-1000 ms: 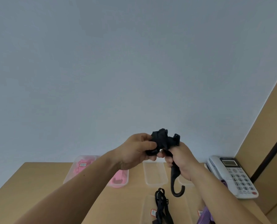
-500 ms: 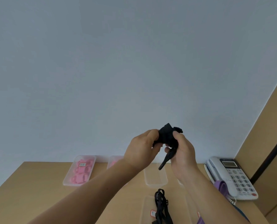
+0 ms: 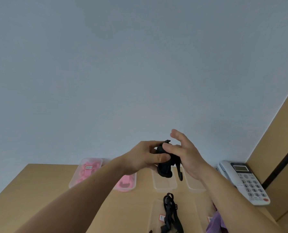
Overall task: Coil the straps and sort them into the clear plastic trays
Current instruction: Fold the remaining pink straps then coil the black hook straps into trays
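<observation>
A: Bearing what, on that tan table (image 3: pixel 39 190)?

B: Carrying a row of four clear trays along the far edge, by the pale wall. Starting at the left with a pink-filled tray (image 3: pixel 73 180). Following it with a second pink-filled tray (image 3: pixel 134 182), partly hidden behind an arm.

A: And going on rightward?

B: Continuing with an empty tray (image 3: pixel 165 184) and another empty tray (image 3: pixel 194 186), standing slightly apart. Ending with a white telephone (image 3: pixel 244 182) near the right corner.

A: Lying closer in?

B: Showing a near tray (image 3: pixel 156 216) holding black straps (image 3: pixel 170 209). Lying just right of it, something purple (image 3: pixel 215 222), running off the bottom edge.
</observation>
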A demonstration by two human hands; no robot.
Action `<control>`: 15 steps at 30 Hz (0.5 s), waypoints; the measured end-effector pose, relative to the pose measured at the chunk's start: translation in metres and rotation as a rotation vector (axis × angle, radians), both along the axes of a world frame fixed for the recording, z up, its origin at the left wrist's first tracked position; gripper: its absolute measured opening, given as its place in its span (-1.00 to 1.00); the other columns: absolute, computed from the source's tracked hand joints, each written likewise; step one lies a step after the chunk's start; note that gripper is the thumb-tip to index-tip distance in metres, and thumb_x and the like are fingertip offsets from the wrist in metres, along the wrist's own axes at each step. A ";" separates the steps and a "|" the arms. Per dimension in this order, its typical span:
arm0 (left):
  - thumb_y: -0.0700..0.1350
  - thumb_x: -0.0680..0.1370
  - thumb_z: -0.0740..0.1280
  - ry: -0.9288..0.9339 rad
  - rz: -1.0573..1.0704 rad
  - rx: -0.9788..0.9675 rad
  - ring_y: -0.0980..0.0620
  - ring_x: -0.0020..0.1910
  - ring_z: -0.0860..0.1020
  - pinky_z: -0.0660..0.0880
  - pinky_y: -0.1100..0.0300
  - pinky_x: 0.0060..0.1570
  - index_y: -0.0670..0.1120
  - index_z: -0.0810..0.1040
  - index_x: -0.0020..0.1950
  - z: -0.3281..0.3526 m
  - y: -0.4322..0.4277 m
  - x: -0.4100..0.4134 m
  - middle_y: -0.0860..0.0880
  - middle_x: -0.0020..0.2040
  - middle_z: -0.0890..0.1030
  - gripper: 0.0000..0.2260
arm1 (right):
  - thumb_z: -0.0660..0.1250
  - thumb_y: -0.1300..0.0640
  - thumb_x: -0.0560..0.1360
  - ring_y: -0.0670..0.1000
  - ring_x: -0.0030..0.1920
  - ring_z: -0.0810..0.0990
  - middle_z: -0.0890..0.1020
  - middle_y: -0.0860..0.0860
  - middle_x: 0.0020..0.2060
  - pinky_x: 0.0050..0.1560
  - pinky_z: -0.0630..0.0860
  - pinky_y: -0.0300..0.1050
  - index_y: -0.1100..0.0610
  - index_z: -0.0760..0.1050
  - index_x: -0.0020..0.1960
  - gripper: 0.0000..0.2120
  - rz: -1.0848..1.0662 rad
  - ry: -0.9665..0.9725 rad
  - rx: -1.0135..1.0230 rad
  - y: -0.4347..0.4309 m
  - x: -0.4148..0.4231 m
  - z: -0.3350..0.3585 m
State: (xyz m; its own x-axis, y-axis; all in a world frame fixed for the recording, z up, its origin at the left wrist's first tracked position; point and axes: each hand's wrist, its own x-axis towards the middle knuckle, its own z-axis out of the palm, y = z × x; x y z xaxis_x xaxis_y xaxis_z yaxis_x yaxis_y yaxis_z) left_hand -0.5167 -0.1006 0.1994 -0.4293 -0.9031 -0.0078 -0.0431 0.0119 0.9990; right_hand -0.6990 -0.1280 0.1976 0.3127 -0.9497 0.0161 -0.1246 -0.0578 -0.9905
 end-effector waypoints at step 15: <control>-0.26 0.49 0.45 0.223 0.459 0.212 -0.25 -0.14 0.70 0.65 -0.13 -0.21 -0.23 0.41 0.19 -0.040 -0.013 0.044 -0.32 0.06 0.60 -0.66 | 0.48 0.16 0.39 -0.07 -0.11 0.61 0.65 -0.03 -0.19 -0.01 0.49 -0.26 0.09 0.60 -0.07 -0.87 -0.118 0.081 -0.060 0.002 0.054 -0.029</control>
State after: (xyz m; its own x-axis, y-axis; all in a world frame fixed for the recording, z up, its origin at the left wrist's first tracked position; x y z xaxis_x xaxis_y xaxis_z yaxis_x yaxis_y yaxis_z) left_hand -0.4724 -0.1134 0.1591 -0.0038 -0.9865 -0.1636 0.2167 -0.1605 0.9629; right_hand -0.6453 -0.1258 0.1686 0.2016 -0.9780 0.0535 -0.2136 -0.0972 -0.9721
